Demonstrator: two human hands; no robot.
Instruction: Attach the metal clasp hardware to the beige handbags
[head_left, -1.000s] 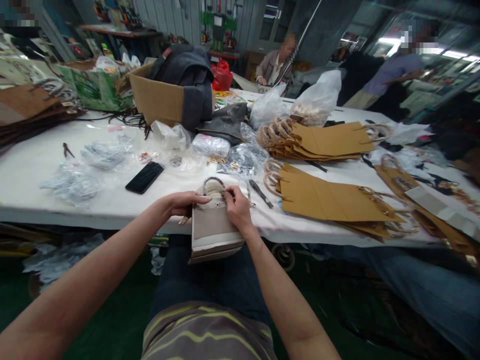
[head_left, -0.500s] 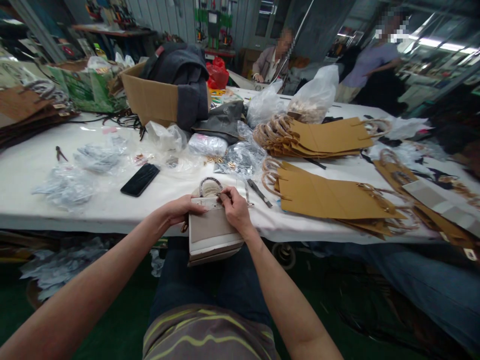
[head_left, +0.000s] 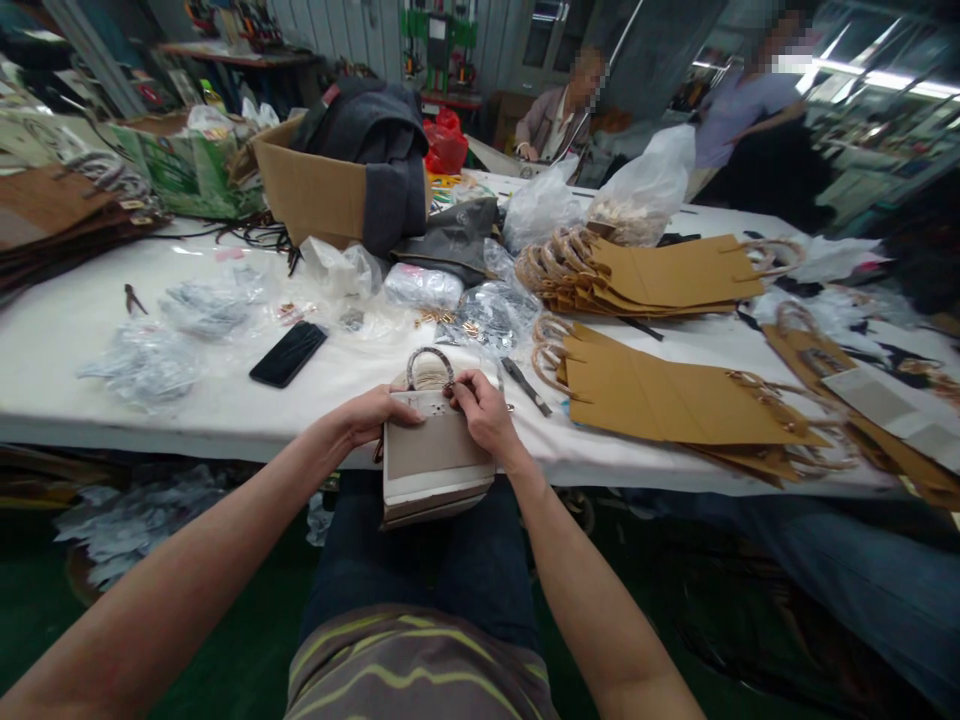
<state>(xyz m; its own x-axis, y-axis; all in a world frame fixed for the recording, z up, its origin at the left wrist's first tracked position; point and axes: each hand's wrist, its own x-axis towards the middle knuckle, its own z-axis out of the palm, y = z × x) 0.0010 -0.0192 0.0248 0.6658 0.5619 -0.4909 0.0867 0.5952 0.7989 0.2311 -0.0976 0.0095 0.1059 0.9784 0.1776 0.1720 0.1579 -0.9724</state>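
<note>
A small beige handbag [head_left: 439, 455] rests across my lap against the table edge, its curved handle [head_left: 429, 352] standing up at the top. My left hand [head_left: 382, 412] grips the bag's upper left corner, thumb on the front panel and fingers behind. At the upper right, my right hand [head_left: 484, 410] pinches near the base of the handle; the fingers hide exactly what lies between them. Small dark holes show in the pale strip along the bag's top. Just right of my hand, a dark flat tool [head_left: 526, 387] lies on the table.
Tan bag panels with rope-like handles [head_left: 682, 390] lie stacked on the right. A black phone [head_left: 289, 354], plastic bags [head_left: 142, 365], small gold fittings [head_left: 435, 316] and pliers [head_left: 133, 298] are spread over the white table [head_left: 45, 400]. Behind stands a cardboard box [head_left: 311, 190]. Two people are beyond.
The whole view has shifted slightly, so the table things appear a little further right. Both hands keep their places on the handbag, the right still pinching beside the handle.
</note>
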